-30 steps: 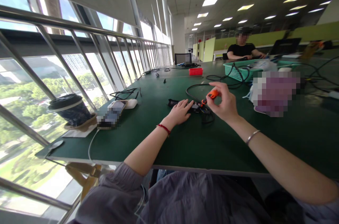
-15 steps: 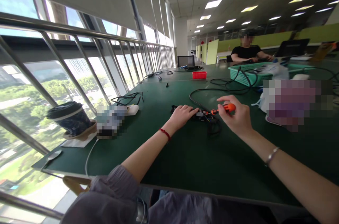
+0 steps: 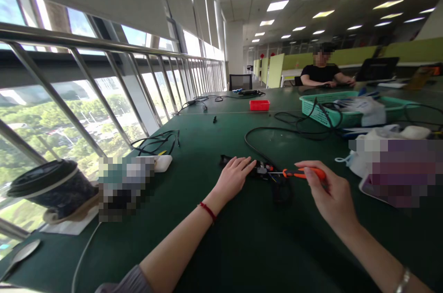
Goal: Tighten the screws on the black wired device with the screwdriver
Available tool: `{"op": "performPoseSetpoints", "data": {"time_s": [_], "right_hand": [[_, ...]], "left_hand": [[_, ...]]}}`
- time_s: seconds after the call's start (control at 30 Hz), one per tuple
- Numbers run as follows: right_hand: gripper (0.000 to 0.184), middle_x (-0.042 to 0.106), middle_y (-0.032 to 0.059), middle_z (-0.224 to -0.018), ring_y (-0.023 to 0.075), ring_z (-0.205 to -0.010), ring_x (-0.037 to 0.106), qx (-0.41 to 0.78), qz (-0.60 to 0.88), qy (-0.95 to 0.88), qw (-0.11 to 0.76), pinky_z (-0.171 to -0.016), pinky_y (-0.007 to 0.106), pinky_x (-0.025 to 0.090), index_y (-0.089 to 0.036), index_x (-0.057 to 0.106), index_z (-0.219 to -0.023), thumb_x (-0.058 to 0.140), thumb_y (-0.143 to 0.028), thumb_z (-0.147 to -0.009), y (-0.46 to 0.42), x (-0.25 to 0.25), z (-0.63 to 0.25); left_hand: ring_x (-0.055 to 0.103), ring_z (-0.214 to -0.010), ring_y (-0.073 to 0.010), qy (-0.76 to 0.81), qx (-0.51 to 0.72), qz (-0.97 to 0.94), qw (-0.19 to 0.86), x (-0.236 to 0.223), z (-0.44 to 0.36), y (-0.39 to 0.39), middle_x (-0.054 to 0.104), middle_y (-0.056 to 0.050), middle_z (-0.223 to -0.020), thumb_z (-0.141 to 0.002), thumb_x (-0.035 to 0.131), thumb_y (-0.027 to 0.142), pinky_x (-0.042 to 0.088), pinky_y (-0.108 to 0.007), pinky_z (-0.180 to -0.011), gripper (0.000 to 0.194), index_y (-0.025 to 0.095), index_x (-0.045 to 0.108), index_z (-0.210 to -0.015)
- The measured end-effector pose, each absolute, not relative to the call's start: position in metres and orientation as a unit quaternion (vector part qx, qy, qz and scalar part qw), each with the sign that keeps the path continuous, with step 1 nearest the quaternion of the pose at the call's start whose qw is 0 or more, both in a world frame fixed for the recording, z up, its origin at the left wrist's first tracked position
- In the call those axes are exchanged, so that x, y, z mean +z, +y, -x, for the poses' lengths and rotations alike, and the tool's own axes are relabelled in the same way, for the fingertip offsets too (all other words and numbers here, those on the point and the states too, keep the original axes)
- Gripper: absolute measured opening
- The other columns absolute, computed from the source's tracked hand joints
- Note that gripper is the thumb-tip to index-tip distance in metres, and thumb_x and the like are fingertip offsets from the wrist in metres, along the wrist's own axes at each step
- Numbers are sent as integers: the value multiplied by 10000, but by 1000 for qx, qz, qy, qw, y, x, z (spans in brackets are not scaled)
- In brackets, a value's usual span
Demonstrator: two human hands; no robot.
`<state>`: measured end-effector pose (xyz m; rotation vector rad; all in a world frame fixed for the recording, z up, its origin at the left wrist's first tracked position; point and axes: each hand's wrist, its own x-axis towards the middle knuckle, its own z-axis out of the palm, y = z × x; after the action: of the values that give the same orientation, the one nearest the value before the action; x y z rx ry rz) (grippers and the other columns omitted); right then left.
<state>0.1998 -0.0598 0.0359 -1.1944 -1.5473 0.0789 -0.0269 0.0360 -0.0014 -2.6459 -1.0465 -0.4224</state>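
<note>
My left hand (image 3: 236, 175) lies over a black elongated device (image 3: 226, 160) on the green table, its fingers reaching across and holding it down. The thumb is hidden. At the device's right end, metal parts, small coloured wires and a bit of orange show. My right hand (image 3: 330, 194) grips an orange-and-black screwdriver (image 3: 294, 173) by its handle, shaft pointing left. Its tip meets the device's exposed end, though the exact contact is too small to make out. A black cable (image 3: 249, 138) runs from behind the device towards the back right.
A green basket (image 3: 313, 109) with cables and bags stands back right, a red tray (image 3: 259, 105) farther back. A lidded cup (image 3: 51, 187), a spoon (image 3: 26, 254) and cables (image 3: 152, 143) lie left, by the railing. Across the table sits a person in black (image 3: 320, 74).
The view has shifted, so the table and hands appear lower and nearer. My right hand keeps the screwdriver at the device, its fingers slightly changed along the handle. My left hand stays on the device.
</note>
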Motion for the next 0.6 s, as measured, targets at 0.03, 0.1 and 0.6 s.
{"op": "performPoseSetpoints", "data": {"time_s": [0.03,0.1,0.6], "right_hand": [[232,410,-70,-408,103,-278,369,46,510,-644,568,-274,227,231,-230,627,-868,467,-395,-890,-59,35,-202],[208,463,-57,-472,106,-308,392,48,520,-634,570,-291,233,278,-234,624,-926,481,-376,-878,-58,32,-205],[77,624,-19,-627,131,-424,556,-48,473,-680,558,-388,248,447,-258,593,-856,517,-240,-854,-51,33,-213]], "left_hand": [[414,-1309,-209,-372,-149,908,122,-1,27,35,434,-73,-1445,-912,404,131,300,-410,-1139,505,200,364,-1410],[388,-1330,-227,-397,-155,899,97,-1,28,33,420,-86,-1451,-907,437,166,288,-430,-1148,513,185,358,-1414],[342,-1364,-218,-425,-178,888,2,1,32,31,395,-59,-1464,-892,420,127,345,-443,-1124,554,255,329,-1423]]}}
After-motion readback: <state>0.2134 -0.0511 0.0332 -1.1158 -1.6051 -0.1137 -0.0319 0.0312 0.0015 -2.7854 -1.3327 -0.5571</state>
